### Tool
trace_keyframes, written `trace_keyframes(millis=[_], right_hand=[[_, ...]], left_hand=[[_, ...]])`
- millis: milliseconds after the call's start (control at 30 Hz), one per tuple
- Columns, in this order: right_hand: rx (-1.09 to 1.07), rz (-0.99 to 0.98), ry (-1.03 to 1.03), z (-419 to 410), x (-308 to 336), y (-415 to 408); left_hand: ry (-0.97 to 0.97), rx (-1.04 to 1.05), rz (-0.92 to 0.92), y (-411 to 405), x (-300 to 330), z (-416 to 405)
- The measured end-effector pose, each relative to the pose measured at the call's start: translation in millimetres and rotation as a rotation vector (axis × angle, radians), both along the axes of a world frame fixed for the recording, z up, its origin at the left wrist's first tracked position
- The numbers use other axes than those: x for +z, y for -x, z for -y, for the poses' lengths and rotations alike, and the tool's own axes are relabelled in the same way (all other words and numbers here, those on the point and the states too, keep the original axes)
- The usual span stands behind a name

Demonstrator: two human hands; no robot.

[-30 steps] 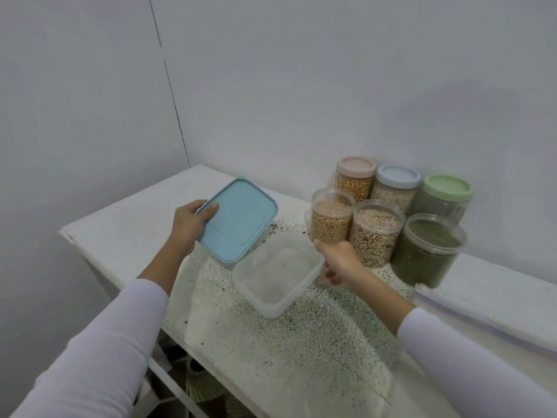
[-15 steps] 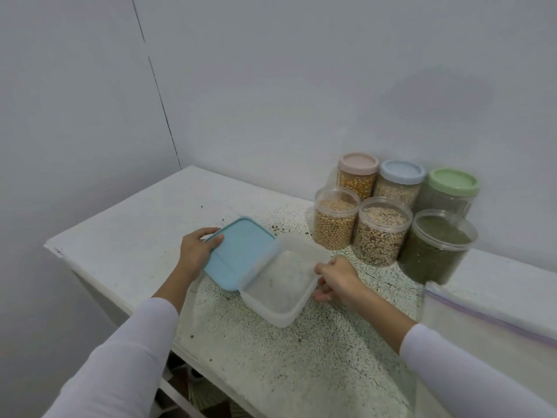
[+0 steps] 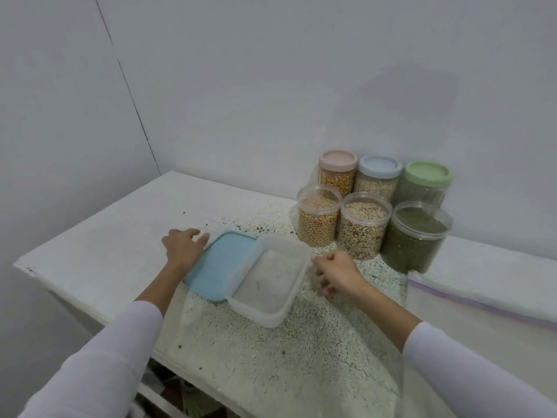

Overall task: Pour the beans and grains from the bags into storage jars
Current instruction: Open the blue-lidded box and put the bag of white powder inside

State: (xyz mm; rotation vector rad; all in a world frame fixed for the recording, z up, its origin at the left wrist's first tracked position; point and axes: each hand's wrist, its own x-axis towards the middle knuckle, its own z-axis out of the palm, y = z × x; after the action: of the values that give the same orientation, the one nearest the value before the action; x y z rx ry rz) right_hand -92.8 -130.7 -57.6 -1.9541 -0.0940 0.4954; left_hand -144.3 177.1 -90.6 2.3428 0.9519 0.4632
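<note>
A clear rectangular container (image 3: 268,285) sits empty on the white table (image 3: 99,254). Its blue lid (image 3: 221,263) lies flat on the table, partly under the container's left rim. My left hand (image 3: 184,247) rests at the lid's far left corner with fingers spread. My right hand (image 3: 334,271) hovers just right of the container, fingers loosely curled and holding nothing. Three open jars stand behind: yellow beans (image 3: 318,220), pale beans (image 3: 363,229) and green grains (image 3: 416,236). A clear zip bag (image 3: 482,300) lies at the right.
Three lidded jars stand against the wall: pink lid (image 3: 337,159), blue lid (image 3: 380,166), green lid (image 3: 428,173). A speckled plastic sheet (image 3: 286,357) covers the table's near part. The table's front edge runs along the lower left, with dark items below.
The blue lid went from being held up to lying flat on the table, and my left hand has let go of it. My right hand has come off the container's right edge.
</note>
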Motion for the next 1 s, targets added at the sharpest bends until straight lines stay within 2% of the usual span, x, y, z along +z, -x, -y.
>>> trace_keyframes(millis=[133,267,333,400,533,700,800,933,1000], right_hand=[[-0.073,0.145,0.068,43,21,-10],[-0.152,0.215,0.108,119,40,-16],[-0.211,0.232,0.142,169,46,-18],[-0.2,0.217,0.205,205,46,-21],[0.013,0.132,0.376,263,29,-12],[0.157,0.1,0.442,273,4,-4],[0.232,0.096,0.494,276,10,0],[0.604,-0.101,0.423,274,31,27],[0.8,-0.186,0.442,270,31,43]], left_hand=[[-0.022,-0.092,0.317,-30,58,55],[0.03,-0.375,0.465,-56,88,165],[0.127,-0.525,0.392,-59,88,226],[0.193,-0.624,0.244,-61,74,263],[0.282,-0.744,-0.045,-64,33,327],[0.287,-0.849,-0.093,-56,4,368],[0.285,-0.851,-0.11,-56,-4,373],[0.275,-0.806,-0.112,-59,-13,375],[0.201,-0.788,-0.12,-56,-15,379]])
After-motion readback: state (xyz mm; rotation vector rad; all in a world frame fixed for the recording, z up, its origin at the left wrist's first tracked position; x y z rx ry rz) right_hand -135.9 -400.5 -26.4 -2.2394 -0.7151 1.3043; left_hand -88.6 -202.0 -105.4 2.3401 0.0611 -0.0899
